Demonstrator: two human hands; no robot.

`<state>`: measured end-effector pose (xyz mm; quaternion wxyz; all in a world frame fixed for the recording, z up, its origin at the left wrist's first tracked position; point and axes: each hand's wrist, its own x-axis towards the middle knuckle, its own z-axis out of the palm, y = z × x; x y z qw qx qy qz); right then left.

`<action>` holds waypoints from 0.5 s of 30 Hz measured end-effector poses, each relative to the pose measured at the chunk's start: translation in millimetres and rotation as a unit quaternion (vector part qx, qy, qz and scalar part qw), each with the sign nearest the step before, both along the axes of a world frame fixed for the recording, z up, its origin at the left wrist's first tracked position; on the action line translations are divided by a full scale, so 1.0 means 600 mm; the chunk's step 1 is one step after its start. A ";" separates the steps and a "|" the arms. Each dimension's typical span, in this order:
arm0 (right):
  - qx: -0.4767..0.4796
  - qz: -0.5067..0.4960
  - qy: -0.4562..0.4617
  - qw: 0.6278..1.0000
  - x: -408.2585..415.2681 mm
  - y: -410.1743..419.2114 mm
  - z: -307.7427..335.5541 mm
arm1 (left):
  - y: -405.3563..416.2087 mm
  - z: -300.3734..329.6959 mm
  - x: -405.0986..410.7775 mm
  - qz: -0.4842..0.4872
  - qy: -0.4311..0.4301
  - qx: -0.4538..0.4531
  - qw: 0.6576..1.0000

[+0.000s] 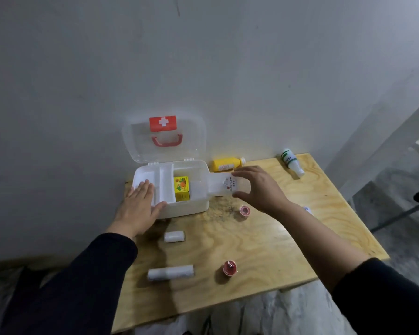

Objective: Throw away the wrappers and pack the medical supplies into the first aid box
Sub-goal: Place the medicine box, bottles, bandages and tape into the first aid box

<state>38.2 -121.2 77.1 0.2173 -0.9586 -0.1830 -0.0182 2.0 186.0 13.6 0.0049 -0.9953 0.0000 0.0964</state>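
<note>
The white first aid box (191, 206) stands open at the table's far left, its clear lid (165, 139) leaning on the wall. A yellow carton (181, 189) lies inside it. My left hand (139, 204) rests flat on the box's front left rim. My right hand (259, 187) grips a white cling-film box (221, 187) by its right end, its left end over the first aid box's right edge. On the table lie a small gauze roll (174, 236), a longer bandage roll (170, 272) and two pink tape rolls (244, 210) (229, 268).
A yellow bottle (228, 164) lies by the wall behind the cling-film box. A white bottle with a green label (292, 165) lies at the table's far right corner. The small wooden table (276, 238) ends close on the right and front. A white packet (307, 209) shows behind my right forearm.
</note>
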 end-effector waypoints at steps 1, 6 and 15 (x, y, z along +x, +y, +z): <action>-0.014 0.005 -0.009 1.000 0.011 0.022 0.007 | 0.000 0.000 -0.001 0.001 -0.002 -0.002 1.000; -0.100 0.029 -0.005 0.995 0.063 0.117 0.010 | -0.002 0.002 0.000 0.002 -0.004 -0.010 1.000; -0.169 0.059 0.006 0.984 0.093 0.215 -0.036 | 0.001 0.000 -0.001 -0.003 -0.009 -0.021 1.000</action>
